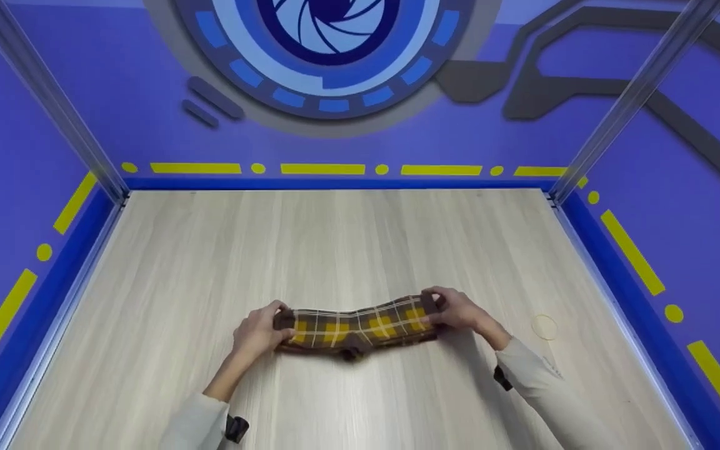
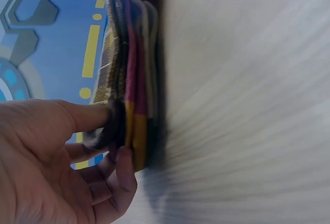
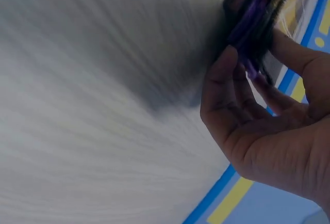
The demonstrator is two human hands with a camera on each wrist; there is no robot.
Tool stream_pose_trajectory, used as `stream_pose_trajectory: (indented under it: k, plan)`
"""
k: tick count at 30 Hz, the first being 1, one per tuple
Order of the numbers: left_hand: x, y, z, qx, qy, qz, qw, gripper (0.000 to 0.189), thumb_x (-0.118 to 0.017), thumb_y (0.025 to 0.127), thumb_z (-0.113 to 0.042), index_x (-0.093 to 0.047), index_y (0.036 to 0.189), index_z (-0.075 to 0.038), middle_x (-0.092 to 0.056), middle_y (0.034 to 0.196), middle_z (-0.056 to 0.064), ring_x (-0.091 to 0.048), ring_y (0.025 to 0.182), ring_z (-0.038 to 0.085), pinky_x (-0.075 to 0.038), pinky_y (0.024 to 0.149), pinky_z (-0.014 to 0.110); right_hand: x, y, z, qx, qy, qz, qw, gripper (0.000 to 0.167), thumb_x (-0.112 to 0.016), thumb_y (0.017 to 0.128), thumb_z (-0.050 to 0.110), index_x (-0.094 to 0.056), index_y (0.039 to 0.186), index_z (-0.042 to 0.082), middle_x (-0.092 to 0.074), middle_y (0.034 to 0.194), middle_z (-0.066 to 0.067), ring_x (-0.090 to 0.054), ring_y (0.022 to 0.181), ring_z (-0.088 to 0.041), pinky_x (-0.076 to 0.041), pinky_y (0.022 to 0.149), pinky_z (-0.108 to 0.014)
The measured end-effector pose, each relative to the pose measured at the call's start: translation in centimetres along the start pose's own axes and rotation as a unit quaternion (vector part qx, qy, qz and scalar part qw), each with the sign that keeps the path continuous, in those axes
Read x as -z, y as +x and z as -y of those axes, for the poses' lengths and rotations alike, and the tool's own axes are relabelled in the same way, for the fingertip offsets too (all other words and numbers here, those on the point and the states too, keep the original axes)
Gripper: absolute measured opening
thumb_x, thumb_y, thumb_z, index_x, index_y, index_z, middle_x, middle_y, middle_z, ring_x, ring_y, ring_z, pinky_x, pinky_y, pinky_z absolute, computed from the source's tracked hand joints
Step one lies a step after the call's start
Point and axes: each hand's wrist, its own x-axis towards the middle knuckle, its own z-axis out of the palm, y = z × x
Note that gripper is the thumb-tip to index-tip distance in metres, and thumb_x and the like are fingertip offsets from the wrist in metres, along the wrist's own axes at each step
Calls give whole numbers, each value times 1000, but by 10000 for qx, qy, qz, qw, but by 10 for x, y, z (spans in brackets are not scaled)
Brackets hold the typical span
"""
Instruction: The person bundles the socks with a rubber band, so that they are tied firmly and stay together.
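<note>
A stack of socks (image 1: 335, 328) spans the gap between the two hands, a brown and yellow plaid one on top. Its left end is gripped by the left hand (image 1: 257, 331), and the right hand (image 1: 455, 310) pinches the right end. In the left wrist view, pink, mustard, grey and dark green layers (image 2: 138, 115) show under the plaid, with the left thumb on the dark top end. Purple and black layers (image 3: 252, 28) lie between the right thumb and fingers in the right wrist view. The middle sags, with a dark bunched part (image 1: 354, 347) at the near edge.
A thin pale yellow ring, like a rubber band, (image 1: 545, 327) lies on the wood-grain table (image 1: 222, 250) right of the right hand. Blue printed panels (image 1: 335, 147) with yellow dashes wall the table's back and sides. Metal posts (image 1: 622, 103) stand at the back corners.
</note>
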Motion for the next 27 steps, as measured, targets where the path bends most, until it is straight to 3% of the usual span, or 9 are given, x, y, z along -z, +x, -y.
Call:
stream_pose_trajectory:
  k: [6, 11, 14, 17, 19, 22, 25, 27]
  plan:
    - [23, -5, 0, -4, 290, 111, 9995, 37, -83, 85, -28, -67, 115, -14, -73, 105, 18, -67, 90, 33, -50, 72, 52, 53, -11, -16, -162, 56, 6, 9999, 48, -70, 96, 14, -56, 133, -12, -71, 105, -28, -73, 78, -26, -60, 64, -37]
    - [37, -9, -5, -7, 448, -150, 9989, 35, -79, 89, -30, -67, 114, -10, -71, 99, 13, -66, 89, 31, -51, 72, 53, 96, -37, -53, -448, -718, -405, 9956, 36, -71, 95, 20, -70, 111, -13, -74, 89, -22, -65, 66, -18, -50, 55, -28]
    - [36, -6, -13, -454, 257, -669, 9964, 27, -78, 90, -23, -70, 110, -6, -70, 94, 11, -65, 88, 29, -53, 72, 51, 105, -51, -75, -950, -1227, -508, 9866, 25, -75, 90, 19, -76, 94, -5, -71, 76, -10, -58, 63, -15, -44, 54, -29]
    - [26, 1, -27, -1296, -199, -922, 9871, 14, -75, 91, -13, -72, 103, -5, -71, 94, 11, -65, 89, 27, -56, 75, 47, 103, -59, -92, -1385, -1616, -435, 9761, 14, -77, 83, 18, -76, 78, 4, -62, 68, 2, -53, 63, -14, -40, 53, -30]
    - [16, 8, -41, -1835, -400, -713, 9796, 10, -71, 93, -9, -71, 102, -6, -72, 96, 9, -66, 91, 26, -56, 80, 44, 99, -63, -99, -1488, -1834, -447, 9707, 13, -74, 80, 16, -72, 69, 9, -53, 65, 5, -48, 62, -15, -36, 52, -32]
    - [-3, 18, -66, -2359, -457, 24, 9707, 15, -68, 96, -10, -70, 109, -6, -72, 103, 10, -67, 95, 25, -57, 85, 42, 95, -71, -105, -1466, -2038, -571, 9663, 10, -71, 77, 14, -69, 67, 12, -55, 66, 2, -47, 63, -17, -36, 52, -35]
    - [-30, 29, -97, -2605, -299, 785, 9618, 23, -65, 98, -16, -68, 119, -6, -71, 113, 11, -66, 102, 24, -57, 90, 40, 95, -80, -108, -1464, -2259, -766, 9600, 5, -70, 75, 12, -73, 71, 10, -65, 72, -5, -52, 64, -20, -42, 52, -39]
    - [-49, 37, -117, -2672, -75, 1098, 9573, 31, -65, 99, -20, -65, 127, -7, -68, 120, 11, -64, 109, 26, -55, 95, 40, 97, -86, -109, -1461, -2391, -892, 9558, 6, -69, 75, 11, -75, 74, 9, -68, 75, -10, -55, 64, -22, -44, 52, -42]
